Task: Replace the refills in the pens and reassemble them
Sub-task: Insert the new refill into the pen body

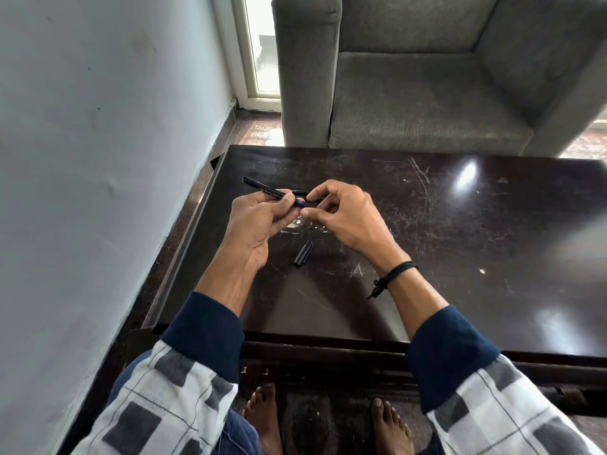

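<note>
My left hand (259, 221) grips a black pen barrel (262, 188) with white lettering, its free end pointing up and left above the dark table (460, 257). My right hand (341, 213) pinches the barrel's other end between thumb and forefinger; what sits at that tip is hidden by the fingers. A second thin black piece (300, 193) shows just behind the fingertips. A black pen cap (303, 254) with a clip lies on the table below and between both hands. A small bit of blue (390, 232) peeks out to the right of my right wrist.
The table is scratched and glossy, with its left edge near a pale wall (98, 159). A grey armchair (427, 93) stands behind the far edge. My bare feet (262, 415) rest on the floor under the near edge.
</note>
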